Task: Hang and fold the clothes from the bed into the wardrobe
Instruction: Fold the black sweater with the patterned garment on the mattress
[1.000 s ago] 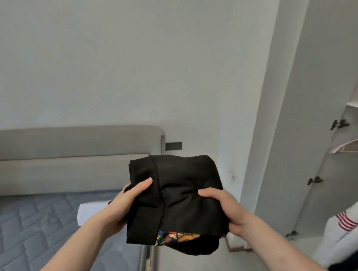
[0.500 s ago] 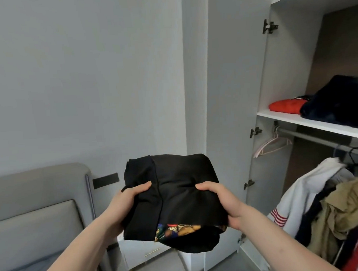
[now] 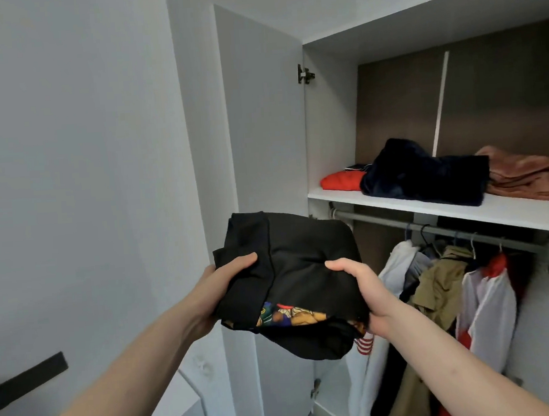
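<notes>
While both my hands carry the folded black shirt (image 3: 290, 271) at chest height, the shelf (image 3: 443, 208) I judge it belongs on lies up and to the right, beyond the bundle. My left hand (image 3: 220, 285) grips its left edge, thumb on top; my right hand (image 3: 364, 286) clamps the right edge the same way and is the nearer one to the wardrobe opening. The bundle's longer side runs left to right between my hands, a printed patch showing at its near underside. On the shelf sit a red top (image 3: 340, 182), a dark heap (image 3: 425, 174) and a brown one (image 3: 521, 173), leaving bare board mostly at the front lip. Below, the rail (image 3: 435, 230) of hung coats stays clear of my path; the open door (image 3: 261, 112) stands just left of it.
</notes>
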The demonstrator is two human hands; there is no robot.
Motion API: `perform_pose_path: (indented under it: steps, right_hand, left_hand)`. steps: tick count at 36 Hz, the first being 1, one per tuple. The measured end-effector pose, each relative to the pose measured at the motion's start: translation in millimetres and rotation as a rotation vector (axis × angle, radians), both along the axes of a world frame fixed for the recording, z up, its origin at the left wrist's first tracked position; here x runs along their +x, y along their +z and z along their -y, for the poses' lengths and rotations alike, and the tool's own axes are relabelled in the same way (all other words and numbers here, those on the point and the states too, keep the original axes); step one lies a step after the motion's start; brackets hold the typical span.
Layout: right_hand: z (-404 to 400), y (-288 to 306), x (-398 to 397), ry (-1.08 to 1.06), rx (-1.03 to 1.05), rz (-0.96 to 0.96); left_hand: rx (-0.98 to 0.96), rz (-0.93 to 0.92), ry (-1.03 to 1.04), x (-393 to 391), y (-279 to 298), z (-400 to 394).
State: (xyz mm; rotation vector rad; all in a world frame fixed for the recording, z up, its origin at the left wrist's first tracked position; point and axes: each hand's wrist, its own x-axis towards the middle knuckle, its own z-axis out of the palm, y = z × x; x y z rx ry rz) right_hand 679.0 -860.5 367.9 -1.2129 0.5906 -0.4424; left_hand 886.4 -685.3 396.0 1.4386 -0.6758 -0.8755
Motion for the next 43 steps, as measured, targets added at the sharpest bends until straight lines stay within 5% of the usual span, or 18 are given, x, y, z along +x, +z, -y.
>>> perform_pose_path:
  steps: [14, 29, 43]
  right_hand:
    - [130.4, 57.0, -44.1, -0.25, -0.077, -0.007]
    - [313.4, 119.0, -58.6, -0.465, -0.087, 0.221]
    - [382.3, 156.3, -90.6, -0.729, -0.102, 0.211]
  left_hand:
    - [0.093, 0.105, -0.284, -14.7, 49.9, 172.3]
    - [-0.137, 0.145, -0.269, -28.9, 105.7, 359.8]
    - [-0.134, 0.205, -0.454, -35.9, 138.2, 481.7]
